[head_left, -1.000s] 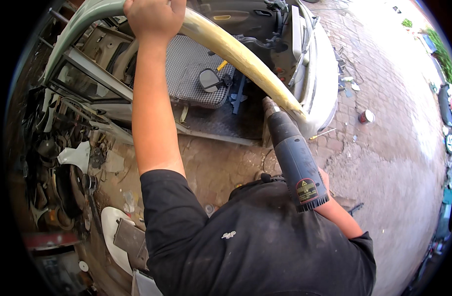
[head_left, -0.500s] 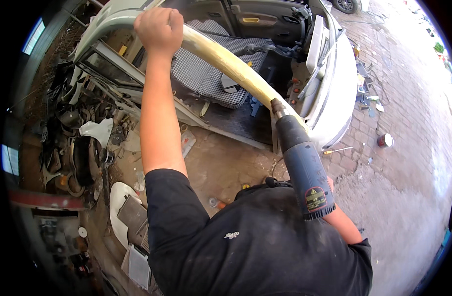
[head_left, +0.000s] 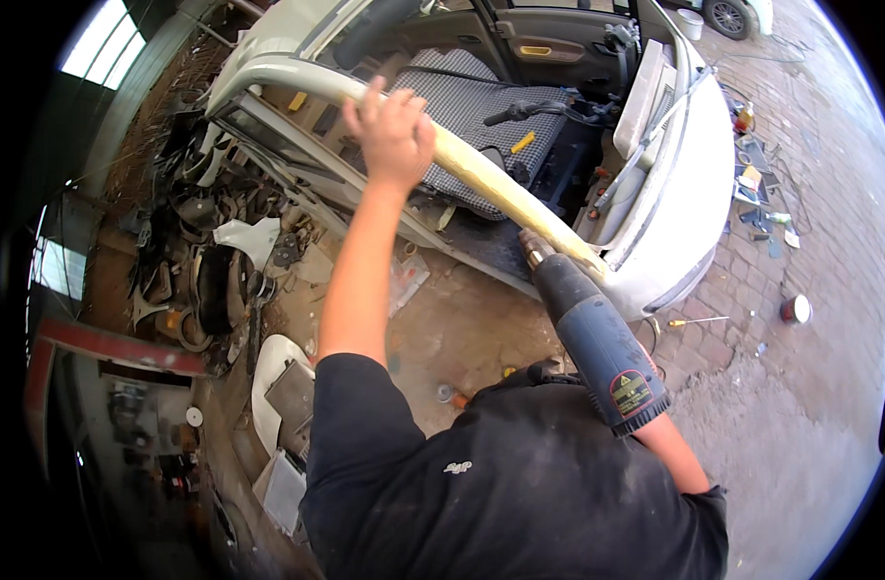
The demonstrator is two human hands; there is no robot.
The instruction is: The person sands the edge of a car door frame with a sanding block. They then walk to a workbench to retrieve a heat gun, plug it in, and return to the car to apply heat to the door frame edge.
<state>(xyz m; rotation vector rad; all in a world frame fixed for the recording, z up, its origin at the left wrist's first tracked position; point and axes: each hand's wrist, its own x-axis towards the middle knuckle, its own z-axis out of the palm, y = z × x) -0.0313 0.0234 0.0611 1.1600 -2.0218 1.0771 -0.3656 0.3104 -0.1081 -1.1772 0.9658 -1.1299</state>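
Note:
My left hand (head_left: 394, 135) lies on the car's roof pillar (head_left: 505, 193), with its fingers apart and the fingertips raised a little. A pale yellow coating covers the pillar's lower stretch. My right hand (head_left: 648, 358) is mostly hidden behind a dark blue-grey heat gun (head_left: 597, 333). I take it to be gripping the handle, since the right forearm comes up right beneath the tool. The metal nozzle (head_left: 532, 246) points up and left at the pillar's lower end, close to its edge. I cannot tell whether it touches.
Inside the white car body (head_left: 698, 184) is a checkered seat (head_left: 462, 97). A heap of parts (head_left: 205, 246) stands at the left, near a white curved panel (head_left: 265, 387). A screwdriver (head_left: 698, 320) and a can (head_left: 796, 309) are on the paving at the right.
My left hand has slid down along the pillar and gone from a closed grip to spread fingers. The heat gun still points at the pillar's lower end. The whole view has shifted.

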